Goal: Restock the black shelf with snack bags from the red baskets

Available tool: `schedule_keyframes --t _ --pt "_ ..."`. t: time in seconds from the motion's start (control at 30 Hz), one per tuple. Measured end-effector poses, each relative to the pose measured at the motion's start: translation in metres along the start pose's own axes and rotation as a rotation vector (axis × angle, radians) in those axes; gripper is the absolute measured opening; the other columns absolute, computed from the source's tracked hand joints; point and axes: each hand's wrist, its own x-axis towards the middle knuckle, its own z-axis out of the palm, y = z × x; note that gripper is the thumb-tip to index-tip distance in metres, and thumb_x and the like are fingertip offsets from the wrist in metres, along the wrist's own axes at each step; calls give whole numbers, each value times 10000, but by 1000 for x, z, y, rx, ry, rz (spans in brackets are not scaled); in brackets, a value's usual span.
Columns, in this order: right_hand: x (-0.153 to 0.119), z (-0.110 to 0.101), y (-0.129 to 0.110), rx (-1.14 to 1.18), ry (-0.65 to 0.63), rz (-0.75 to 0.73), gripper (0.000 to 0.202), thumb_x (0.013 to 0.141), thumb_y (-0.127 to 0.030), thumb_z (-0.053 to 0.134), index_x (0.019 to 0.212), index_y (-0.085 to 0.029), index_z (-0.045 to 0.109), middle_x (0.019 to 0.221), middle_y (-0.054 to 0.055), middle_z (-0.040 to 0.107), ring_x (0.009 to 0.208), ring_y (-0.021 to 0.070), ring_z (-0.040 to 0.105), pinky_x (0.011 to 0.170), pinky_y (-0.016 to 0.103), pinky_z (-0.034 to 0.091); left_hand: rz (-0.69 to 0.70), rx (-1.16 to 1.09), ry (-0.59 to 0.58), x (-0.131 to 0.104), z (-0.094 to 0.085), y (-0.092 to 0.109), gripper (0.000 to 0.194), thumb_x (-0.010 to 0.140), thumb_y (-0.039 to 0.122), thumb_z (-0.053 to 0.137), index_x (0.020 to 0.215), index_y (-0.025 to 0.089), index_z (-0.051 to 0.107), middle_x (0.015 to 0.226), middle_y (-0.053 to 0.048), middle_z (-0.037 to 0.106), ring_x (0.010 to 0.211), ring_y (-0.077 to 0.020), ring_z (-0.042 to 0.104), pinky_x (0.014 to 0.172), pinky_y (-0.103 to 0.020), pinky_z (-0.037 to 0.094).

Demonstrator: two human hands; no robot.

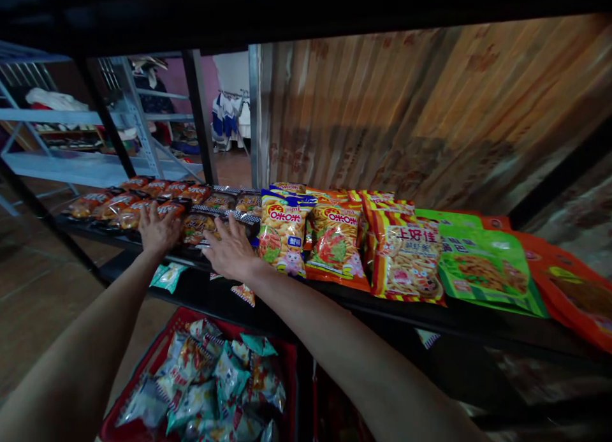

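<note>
Spread over a row of orange-and-black snack packets (117, 207), my left hand (160, 230) rests with its fingers apart. My right hand (233, 249) lies open on dark packets with a checkered edge (198, 227), its fingers on their front side. Right beside that hand stands a blue-and-yellow snack bag (283, 231), upright at the shelf's front. An orange-and-yellow snack bag (335, 241) follows it, then red-and-yellow striped bags (406, 257). The parts of the dark packets under both palms are hidden.
Green bags (488, 270) and orange bags (568, 282) fill the right end of the black shelf (459, 321). Below stands a red crate (165, 333) of small packets. A corrugated wall (382, 117) closes the back; a pale blue rack (90, 168) stands left, beyond dark posts (198, 110).
</note>
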Motion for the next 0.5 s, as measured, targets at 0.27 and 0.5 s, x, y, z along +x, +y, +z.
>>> schedule_keyframes --t 0.27,0.5 --pt "29 32 8 14 -184 118 562 902 -501 346 1399 -240 368 1537 62 198 1406 369 -7 1093 596 -9 -123 33 -280 44 23 -5 501 926 436 299 1345 195 432 1531 -71 158 1377 -387 10 1056 -601 81" --pt "22 40 14 -14 -107 86 542 902 -489 357 1387 -247 381 1531 64 217 1412 341 23 1103 567 -9 -101 61 -297 50 20 6 515 930 471 272 1286 173 494 1496 -121 248 1342 -371 168 1025 -601 160"
